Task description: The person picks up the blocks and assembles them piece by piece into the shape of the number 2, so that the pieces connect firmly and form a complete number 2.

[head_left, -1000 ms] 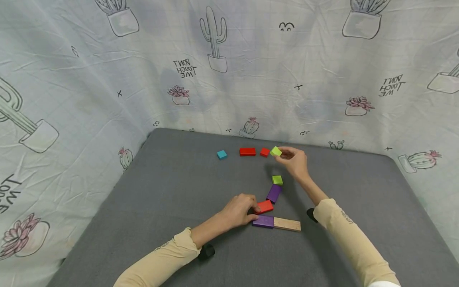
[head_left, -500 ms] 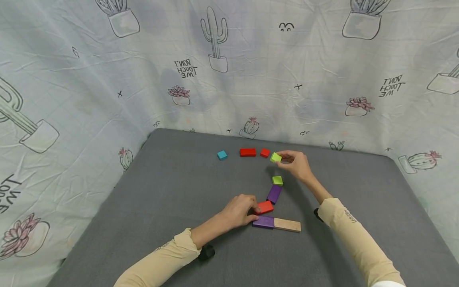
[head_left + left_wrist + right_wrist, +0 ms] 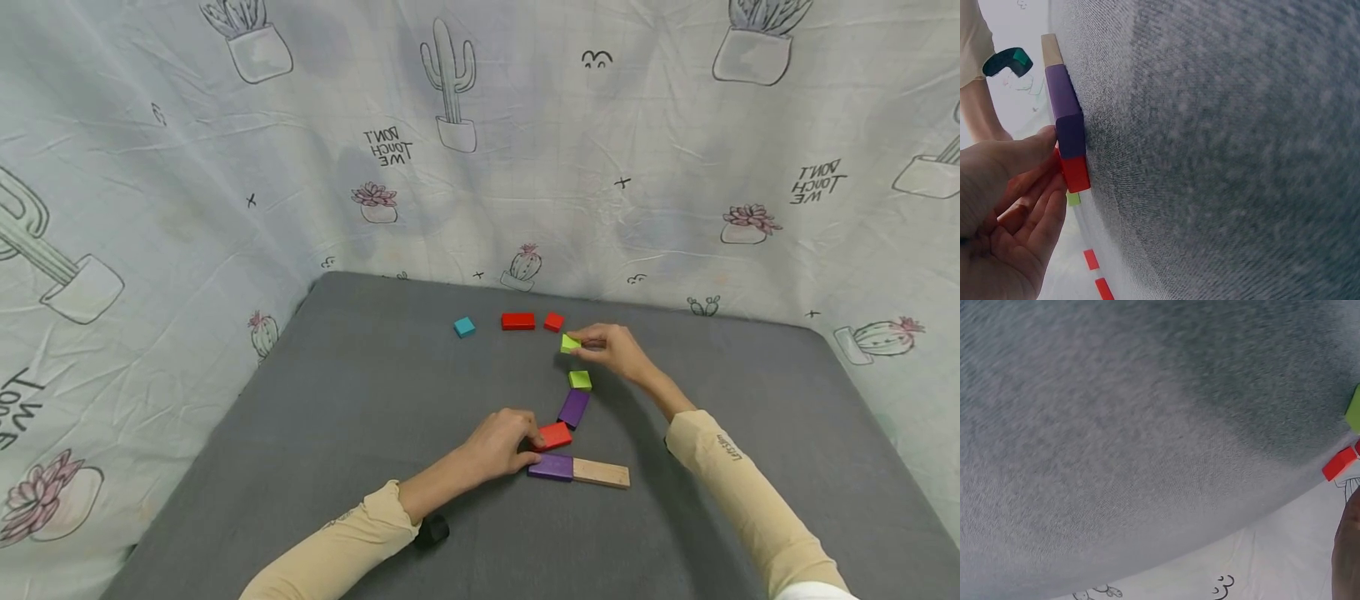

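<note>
My right hand [image 3: 617,350] pinches a lime-green block [image 3: 570,343] by its right side, just beyond a second lime-green block [image 3: 580,381] on the table. My left hand [image 3: 501,443] stays low, its thumb touching the left end of a purple block [image 3: 1065,94] and its fingertips at a red block [image 3: 1075,174]. That purple block lies end to end with a plain wooden block [image 3: 602,473]. From the red block, another purple block [image 3: 573,408] runs slantwise up to the second green one. In the right wrist view only part of the right hand [image 3: 1349,550] shows at the edge.
Along the back of the grey table [image 3: 337,400] lie a blue block [image 3: 464,327], a long red block [image 3: 517,322] and a small red block [image 3: 554,322]. A printed cactus cloth [image 3: 525,167] hangs right behind the table.
My right hand has drawn the green block toward me and slightly left, away from the small red block and nearer the second green one. The left hand keeps its place.
</note>
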Demonstrator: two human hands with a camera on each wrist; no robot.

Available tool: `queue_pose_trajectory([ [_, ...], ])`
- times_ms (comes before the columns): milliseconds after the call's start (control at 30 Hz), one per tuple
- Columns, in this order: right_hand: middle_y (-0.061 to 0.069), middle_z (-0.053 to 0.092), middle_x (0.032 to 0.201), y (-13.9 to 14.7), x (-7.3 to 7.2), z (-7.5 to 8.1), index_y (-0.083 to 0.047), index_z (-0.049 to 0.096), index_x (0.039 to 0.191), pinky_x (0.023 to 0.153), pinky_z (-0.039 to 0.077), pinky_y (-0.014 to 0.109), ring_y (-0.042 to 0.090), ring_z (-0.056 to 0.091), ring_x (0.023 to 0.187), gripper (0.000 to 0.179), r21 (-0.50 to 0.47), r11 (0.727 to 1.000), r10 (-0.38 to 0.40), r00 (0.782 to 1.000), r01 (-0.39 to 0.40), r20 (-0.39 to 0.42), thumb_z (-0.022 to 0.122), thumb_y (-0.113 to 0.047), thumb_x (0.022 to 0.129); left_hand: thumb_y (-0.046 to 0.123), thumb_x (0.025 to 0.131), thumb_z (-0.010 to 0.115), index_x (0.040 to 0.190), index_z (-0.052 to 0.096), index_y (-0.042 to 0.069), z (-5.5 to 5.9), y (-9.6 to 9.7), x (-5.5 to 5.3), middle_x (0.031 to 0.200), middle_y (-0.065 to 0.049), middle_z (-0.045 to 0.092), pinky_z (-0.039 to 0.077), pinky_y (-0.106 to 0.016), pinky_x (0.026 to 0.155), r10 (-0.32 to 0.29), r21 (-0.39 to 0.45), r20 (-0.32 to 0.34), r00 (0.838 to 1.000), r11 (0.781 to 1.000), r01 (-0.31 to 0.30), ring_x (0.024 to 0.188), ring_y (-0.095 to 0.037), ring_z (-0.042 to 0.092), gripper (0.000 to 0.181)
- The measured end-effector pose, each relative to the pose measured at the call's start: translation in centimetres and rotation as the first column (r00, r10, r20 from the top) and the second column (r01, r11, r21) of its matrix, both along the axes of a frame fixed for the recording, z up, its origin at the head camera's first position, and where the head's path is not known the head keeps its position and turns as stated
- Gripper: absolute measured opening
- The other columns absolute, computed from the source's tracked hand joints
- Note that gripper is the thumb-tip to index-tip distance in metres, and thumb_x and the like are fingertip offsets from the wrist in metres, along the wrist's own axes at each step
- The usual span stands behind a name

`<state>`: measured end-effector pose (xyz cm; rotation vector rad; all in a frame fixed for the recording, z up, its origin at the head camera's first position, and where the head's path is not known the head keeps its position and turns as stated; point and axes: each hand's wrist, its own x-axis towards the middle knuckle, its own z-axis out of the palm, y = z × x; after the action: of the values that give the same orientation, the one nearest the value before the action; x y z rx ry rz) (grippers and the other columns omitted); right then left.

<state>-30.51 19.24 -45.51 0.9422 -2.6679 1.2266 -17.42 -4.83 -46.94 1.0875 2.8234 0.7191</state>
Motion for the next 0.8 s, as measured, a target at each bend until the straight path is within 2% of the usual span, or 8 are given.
queue_pose_trajectory([
  [167,0.022,0.067,0.108,0.2,-0.2,-0.3,0.006,0.068,0.111,0.081,0.053,0.044,0.035,0.065,0.097,0.028,0.095,0.994,0.065,0.996,-0.059,-0.061,0.071,-0.001,0.084,0.019,0.08,0.079,0.094,0.077,0.012,0.1,0.0,0.0,0.089,0.005,0.066,0.051,-0.019,0.074,0.005,-0.006,0.013,1.0,1.0,-0.005,0.084,-0.007,0.064,0.015],
  [367,0.023,0.067,0.108,0.2,-0.4,-0.5,0.007,0.071,0.105,0.076,0.054,0.046,0.038,0.064,0.099,0.023,0.164,0.979,0.147,0.978,-0.122,-0.151,0.069,0.006,0.081,0.019,0.08,0.079,0.094,0.077,0.012,0.2,0.0,0.0,0.089,0.005,0.066,0.051,-0.019,0.074,0.006,-0.012,0.01,1.0,1.0,-0.005,0.084,-0.007,0.064,0.016],
  [600,0.025,0.064,0.113,0.0,-0.3,-0.7,0.005,0.073,0.1,0.079,0.053,0.047,0.04,0.062,0.103,0.02,0.209,0.967,0.172,0.978,-0.145,-0.115,0.068,0.009,0.081,0.018,0.08,0.079,0.095,0.077,0.012,0.2,0.0,0.0,0.089,0.006,0.066,0.051,-0.019,0.076,0.015,-0.013,0.028,0.999,1.0,-0.015,0.086,-0.006,0.064,0.017],
  [800,0.025,0.065,0.111,-0.2,-0.5,-1.2,0.005,0.073,0.097,0.076,0.054,0.044,0.039,0.064,0.1,0.019,0.211,0.965,0.187,0.972,-0.155,-0.14,0.068,0.011,0.08,0.019,0.08,0.079,0.095,0.077,0.012,0.4,0.0,0.0,0.089,0.006,0.066,0.051,-0.019,0.076,0.015,-0.015,0.033,0.999,1.0,-0.015,0.086,-0.006,0.063,0.017],
])
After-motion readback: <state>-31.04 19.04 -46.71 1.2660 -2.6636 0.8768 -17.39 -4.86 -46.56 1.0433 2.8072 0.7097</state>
